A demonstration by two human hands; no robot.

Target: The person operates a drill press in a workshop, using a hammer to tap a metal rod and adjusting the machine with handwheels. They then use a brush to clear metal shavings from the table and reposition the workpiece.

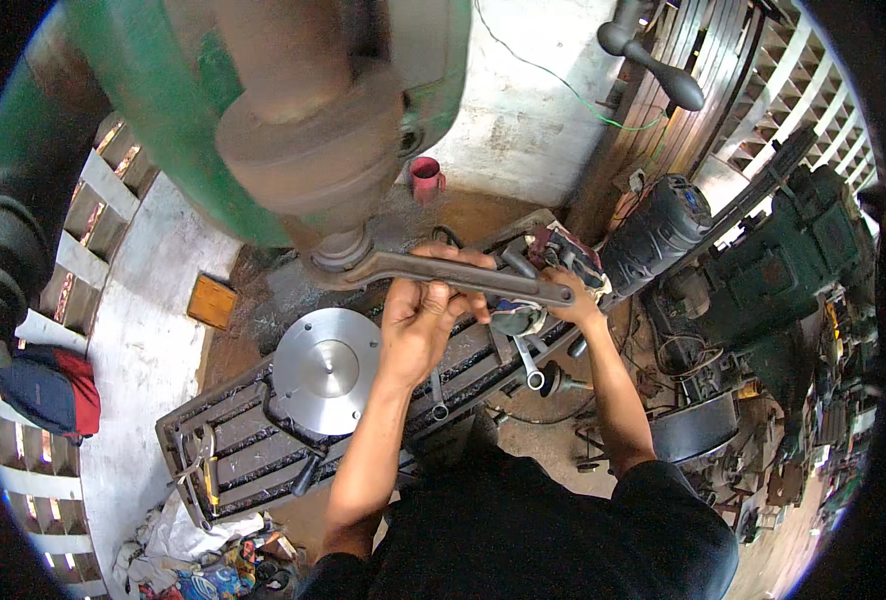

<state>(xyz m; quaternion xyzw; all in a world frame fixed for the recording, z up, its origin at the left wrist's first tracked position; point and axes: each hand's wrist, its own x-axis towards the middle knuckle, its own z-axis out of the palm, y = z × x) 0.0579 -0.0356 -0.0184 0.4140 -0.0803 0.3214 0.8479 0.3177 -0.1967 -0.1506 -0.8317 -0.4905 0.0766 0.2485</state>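
A long steel wrench (488, 278) stretches across the middle of the view, with a hole at its right end. Its left head sits at the lower collar (341, 250) of a machine spindle (308, 150). My left hand (415, 325) is closed round the wrench near that head, thumb in front and fingers partly hidden behind. At the other end, my right hand (585, 298) grips the handle; some of its fingers are covered. A round metal flange (308, 385) with a raised centre lies on the slotted machine table (253, 475), left of my left forearm.
Rags (568, 250) and a combination spanner (531, 365) lie by my right hand. Adjustable wrenches (208, 470) rest at the table's left end. Beyond stand a red mug (425, 178) and a wooden block (211, 302). A dark cylindrical motor (663, 225) and green machinery (783, 260) occupy the right.
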